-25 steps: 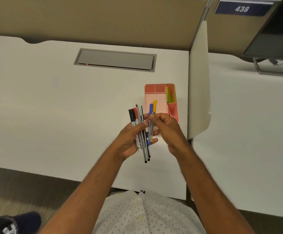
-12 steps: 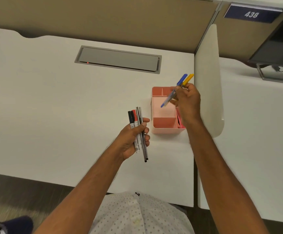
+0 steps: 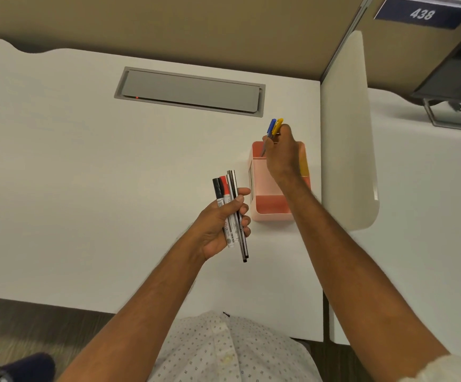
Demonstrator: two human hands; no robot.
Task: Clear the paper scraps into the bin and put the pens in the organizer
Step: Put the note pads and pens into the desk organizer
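Hands work over a white desk (image 3: 86, 188), seen from my head camera looking down. Right of centre in the frame, my right hand (image 3: 281, 158) pinches a blue-capped pen (image 3: 271, 128) and a yellow-capped pen (image 3: 278, 126) together, their lower ends pointing down into the far part of the pink organizer (image 3: 272, 208); I cannot tell whether the tips touch its floor. Just left of the organizer, my left hand (image 3: 221, 224) has its fingers curled around a bundle of pens (image 3: 232, 213): a black-capped marker, a red-capped marker and thin dark pens, caps pointing toward the top of the frame. A grey cable hatch (image 3: 190, 91) sits in the desk at upper centre. A white divider (image 3: 347, 133) stands at the right of the organizer.
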